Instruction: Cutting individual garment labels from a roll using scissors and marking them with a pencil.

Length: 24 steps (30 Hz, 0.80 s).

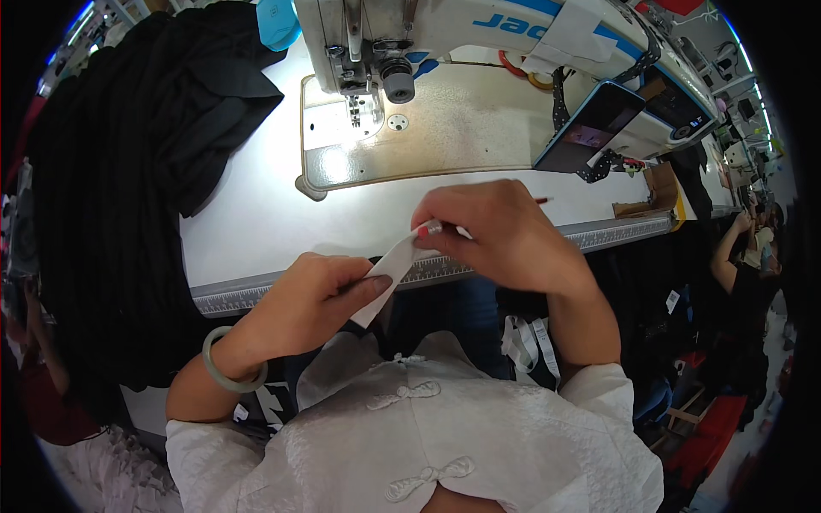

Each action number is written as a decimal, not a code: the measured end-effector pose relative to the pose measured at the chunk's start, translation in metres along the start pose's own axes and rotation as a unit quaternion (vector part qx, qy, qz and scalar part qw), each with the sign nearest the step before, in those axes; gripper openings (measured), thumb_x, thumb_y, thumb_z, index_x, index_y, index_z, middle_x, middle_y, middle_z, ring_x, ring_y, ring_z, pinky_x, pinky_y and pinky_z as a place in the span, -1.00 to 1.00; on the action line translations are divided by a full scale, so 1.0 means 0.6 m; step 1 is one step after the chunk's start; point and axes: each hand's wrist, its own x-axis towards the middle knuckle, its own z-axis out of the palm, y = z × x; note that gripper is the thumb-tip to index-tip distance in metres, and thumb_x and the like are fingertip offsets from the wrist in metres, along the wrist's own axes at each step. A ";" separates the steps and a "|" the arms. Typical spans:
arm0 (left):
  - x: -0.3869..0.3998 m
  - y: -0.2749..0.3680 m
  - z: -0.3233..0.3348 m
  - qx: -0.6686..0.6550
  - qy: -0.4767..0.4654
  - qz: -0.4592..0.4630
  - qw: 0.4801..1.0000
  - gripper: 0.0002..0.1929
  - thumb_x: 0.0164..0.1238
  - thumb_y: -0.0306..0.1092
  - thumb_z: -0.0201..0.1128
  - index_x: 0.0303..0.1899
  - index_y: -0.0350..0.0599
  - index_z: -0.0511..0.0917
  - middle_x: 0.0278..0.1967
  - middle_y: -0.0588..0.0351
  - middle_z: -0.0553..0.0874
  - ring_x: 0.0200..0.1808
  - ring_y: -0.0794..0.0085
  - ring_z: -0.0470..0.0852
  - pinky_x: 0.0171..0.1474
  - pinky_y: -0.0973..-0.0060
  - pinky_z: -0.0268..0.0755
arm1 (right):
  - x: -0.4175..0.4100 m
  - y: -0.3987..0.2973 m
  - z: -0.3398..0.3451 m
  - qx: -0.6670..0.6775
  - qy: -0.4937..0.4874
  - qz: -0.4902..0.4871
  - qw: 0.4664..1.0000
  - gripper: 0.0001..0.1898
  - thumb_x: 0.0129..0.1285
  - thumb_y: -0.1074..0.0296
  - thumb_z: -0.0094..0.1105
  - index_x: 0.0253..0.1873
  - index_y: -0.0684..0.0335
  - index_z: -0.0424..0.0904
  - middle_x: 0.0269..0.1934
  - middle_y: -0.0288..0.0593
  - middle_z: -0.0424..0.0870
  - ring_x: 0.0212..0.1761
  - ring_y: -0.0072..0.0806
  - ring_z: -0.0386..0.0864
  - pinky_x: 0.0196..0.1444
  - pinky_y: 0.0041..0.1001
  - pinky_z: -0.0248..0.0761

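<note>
A narrow white strip [392, 269], fabric or tape by its look, is stretched between my two hands over the table's front edge. My left hand [314, 298] pinches its lower part between thumb and fingers, and a pale bangle circles that wrist. At the strip's upper end my right hand [507, 234] grips it, with a small whitish piece and a bit of red at the fingertips. Beyond the hands stands an industrial sewing machine; its presser foot [355, 112] is over the needle plate. Black fabric [128, 179] is heaped on the left.
A ruler tape [616, 236] runs along the table edge. A phone [590, 126] leans against the machine at the right, near a cardboard piece [660, 186]. A blue object [279, 24] is beside the machine head. Other people [744, 256] are farther off.
</note>
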 end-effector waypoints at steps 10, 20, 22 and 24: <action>0.061 -0.037 -0.010 0.397 0.141 0.365 0.830 -0.81 0.13 -0.48 0.32 -0.19 -0.22 0.62 0.05 0.05 0.62 0.26 0.20 0.52 0.27 0.34 0.43 | 0.111 0.055 0.010 -0.199 -0.203 -0.030 0.958 -0.87 0.20 0.33 0.28 -0.21 0.23 0.65 -0.39 -0.06 0.67 -0.36 -0.07 0.65 -0.30 -0.18 0.44; 0.091 -0.041 0.056 0.303 0.223 0.345 0.860 -0.80 0.10 -0.48 0.30 -0.21 -0.23 0.59 0.00 -0.04 0.58 0.24 0.08 0.51 0.36 0.18 0.35 | -0.043 -0.029 -0.053 0.071 0.325 -0.018 0.943 -0.23 0.43 -0.35 -0.23 -0.14 0.42 0.64 -0.32 -0.07 0.63 -0.38 -0.41 0.59 -0.34 -0.51 0.43; 0.092 -0.042 0.064 0.309 0.243 0.331 0.858 -0.80 0.09 -0.47 0.30 -0.20 -0.23 0.59 0.00 -0.04 0.58 0.24 0.08 0.51 0.37 0.15 0.33 | -0.089 -0.018 -0.044 0.236 0.256 0.110 0.931 -0.05 0.39 -0.47 -0.61 -0.13 0.42 0.60 -0.37 -0.03 0.65 -0.47 -0.45 0.58 -0.32 -0.51 0.44; 0.094 -0.042 0.070 0.334 0.258 0.323 0.847 -0.79 0.09 -0.46 0.31 -0.20 -0.21 0.58 0.00 -0.04 0.58 0.23 0.09 0.51 0.37 0.10 0.32 | -0.092 0.001 -0.009 0.280 0.306 0.121 0.902 -0.20 0.45 -0.35 -0.44 -0.14 0.39 0.57 -0.40 -0.09 0.61 -0.52 -0.48 0.52 -0.38 -0.53 0.41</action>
